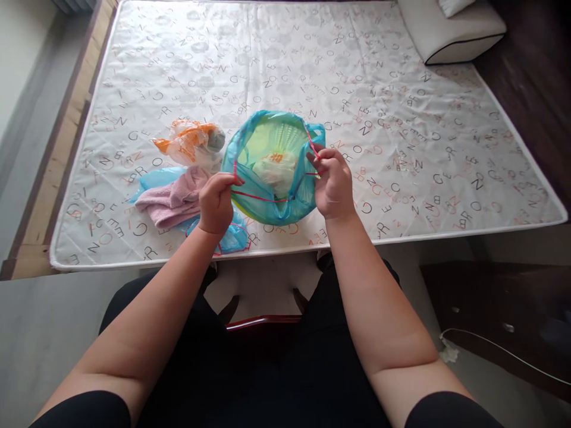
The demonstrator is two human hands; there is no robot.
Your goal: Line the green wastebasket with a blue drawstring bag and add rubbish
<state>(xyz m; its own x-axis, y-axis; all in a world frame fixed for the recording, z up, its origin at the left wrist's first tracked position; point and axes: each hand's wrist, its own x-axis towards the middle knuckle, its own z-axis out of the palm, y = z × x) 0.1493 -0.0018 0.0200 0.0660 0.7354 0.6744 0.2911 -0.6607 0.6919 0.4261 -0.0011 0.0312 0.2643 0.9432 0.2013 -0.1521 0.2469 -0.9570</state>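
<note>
A blue drawstring garbage bag (267, 214) lines a yellow-green slatted basket (285, 138) on the mattress. Inside the bag rests a crumpled whitish plastic bag (275, 169) with an orange print. My left hand (218, 202) pinches the red drawstring at the left side of the rim. On the right side, my right hand (333, 181) has its fingers closed round the same red string. Left of the basket lie a pink cloth (172, 199), more blue plastic (234, 235) with red string, and a crumpled clear and orange plastic bag (190, 141).
The mattress (401, 119), white with printed letters, spreads under everything. A whitish cushion-like block (459, 35) stands at its far right corner. Dark wooden furniture (495, 309) and a white cable (504, 346) are at the lower right. A red chair edge (263, 321) shows between my legs.
</note>
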